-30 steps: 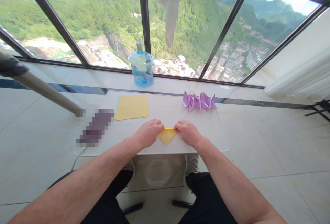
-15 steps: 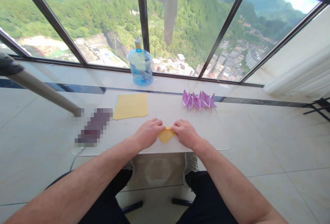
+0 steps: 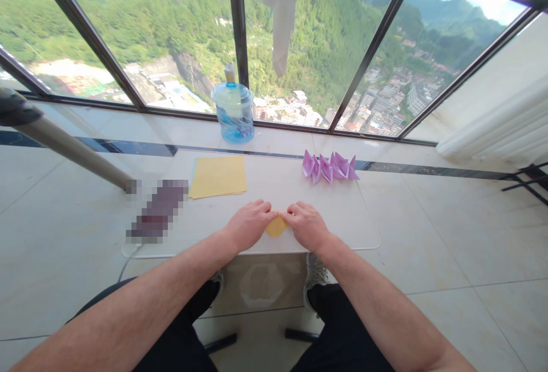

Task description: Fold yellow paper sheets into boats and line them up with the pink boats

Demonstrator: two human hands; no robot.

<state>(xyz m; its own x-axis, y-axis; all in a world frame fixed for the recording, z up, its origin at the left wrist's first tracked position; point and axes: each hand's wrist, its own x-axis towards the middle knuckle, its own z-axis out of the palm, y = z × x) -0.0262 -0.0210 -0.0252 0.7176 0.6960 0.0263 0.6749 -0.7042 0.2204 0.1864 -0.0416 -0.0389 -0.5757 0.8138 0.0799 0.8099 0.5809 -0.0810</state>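
A small folded yellow paper [image 3: 276, 227] lies near the front edge of the white table [image 3: 368, 229]. My left hand [image 3: 247, 222] presses its left side with the fingers curled down onto it. My right hand [image 3: 305, 223] presses its right side the same way. The fingertips of the two hands nearly meet over the paper's top edge, so most of the paper is covered.
A stack of yellow sheets [image 3: 218, 176] lies at the back left of the table. Several folded purple paper pieces [image 3: 329, 166] sit at the back right. A blurred dark object [image 3: 157, 212] rests at the left. A water jug [image 3: 233, 110] stands by the window.
Both hands have slid inward toward each other over the yellow paper, which now shows less of itself between them.
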